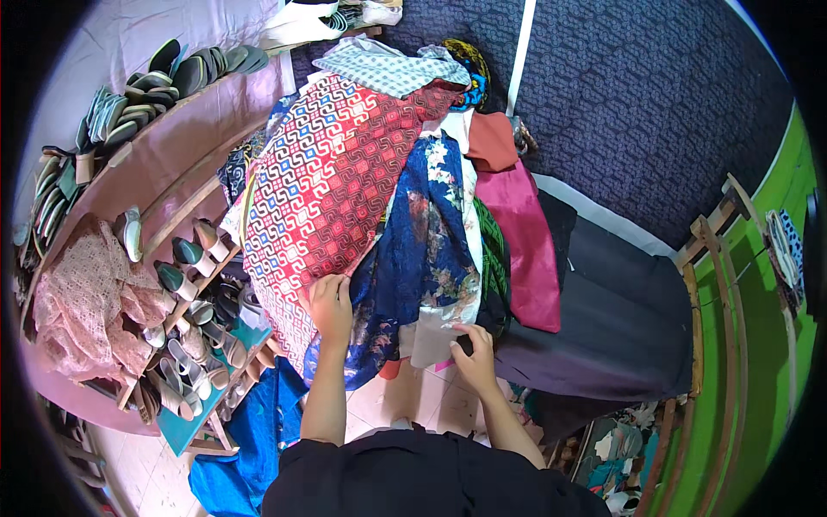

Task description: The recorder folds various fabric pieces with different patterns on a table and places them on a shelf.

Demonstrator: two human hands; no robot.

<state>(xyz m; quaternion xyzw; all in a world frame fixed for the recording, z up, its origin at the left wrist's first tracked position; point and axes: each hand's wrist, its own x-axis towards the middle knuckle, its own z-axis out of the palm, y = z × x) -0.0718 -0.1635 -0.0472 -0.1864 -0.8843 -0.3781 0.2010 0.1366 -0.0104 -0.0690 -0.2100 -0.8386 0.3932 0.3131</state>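
Note:
A red, white and blue patterned cloth is draped over the heap in front of me. At its lower edge my left hand has its fingers closed on the red part. Beside it hangs a dark blue floral fabric. To the right of that, the thumb and fingers of my right hand are bent around the edge of a pale grey sheer piece. The fingertips there are partly hidden. A magenta cloth and a green-black patterned cloth lie right of the blue fabric.
Wooden racks with several shoes and a pink lace cloth stand at left. A bright blue cloth lies on the floor. A black-covered surface extends right, near a wooden frame by the green wall.

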